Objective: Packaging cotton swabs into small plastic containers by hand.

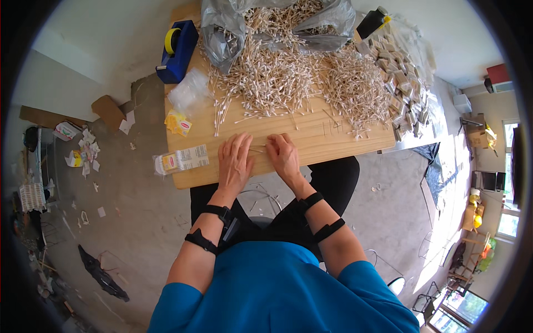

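My left hand (235, 160) lies palm down at the near edge of the wooden table, its fingers stretched forward and a little bent. Close to its right, my right hand (283, 157) is closed, with fingertips and thumb drawn together. A few cotton swabs (257, 149) lie in the narrow gap between the hands, their ends reaching the right fingertips. Left of my left hand is a clear packet (167, 163) of cotton swabs with a yellow-and-white label, joined to a printed strip (194, 156). Beyond both hands spreads a large loose heap of cotton swabs (266, 83).
A blue tape dispenser (180, 55), clear plastic bags (190, 91) and yellow cards (177, 123) line the table's left side. A grey plastic bag (225, 33) of swabs stands at the back. Small packed boxes (408, 89) pile up at right, near a black bottle (372, 23).
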Available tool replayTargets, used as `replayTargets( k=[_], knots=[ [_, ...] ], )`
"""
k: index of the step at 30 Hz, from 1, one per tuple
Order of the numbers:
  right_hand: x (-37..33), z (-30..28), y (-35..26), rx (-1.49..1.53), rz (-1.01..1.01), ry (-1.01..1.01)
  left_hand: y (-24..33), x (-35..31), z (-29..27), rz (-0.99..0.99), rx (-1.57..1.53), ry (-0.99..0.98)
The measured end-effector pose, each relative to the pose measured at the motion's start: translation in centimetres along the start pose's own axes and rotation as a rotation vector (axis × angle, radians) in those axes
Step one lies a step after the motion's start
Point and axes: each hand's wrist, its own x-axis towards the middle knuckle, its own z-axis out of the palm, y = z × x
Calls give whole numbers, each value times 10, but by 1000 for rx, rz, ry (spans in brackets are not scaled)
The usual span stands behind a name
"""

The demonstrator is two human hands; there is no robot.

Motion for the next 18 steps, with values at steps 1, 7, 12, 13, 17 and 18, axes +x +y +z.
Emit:
replayTargets(
  k=[1, 7, 12, 13, 17, 18],
  knots=[
    [-1, 2, 7, -11, -28, -9, -5, -2, 7, -3, -4, 4],
    [30, 12, -8, -175, -181, -76, -28, -36, 19, -52, -30, -122],
    [68, 41, 1, -427, -402, -168, -27, -40, 20, 55, 19, 10],
    [64, 47, -1, -478, -449, -220, -28, -40, 20, 48, 20, 15],
    [21, 42, -9, -346, -382, -269, -30, -44, 20, 25, 37, 19],
    [9, 34, -12, -297, -235, -228, -30, -46, 20, 9, 40, 9]
  ],
)
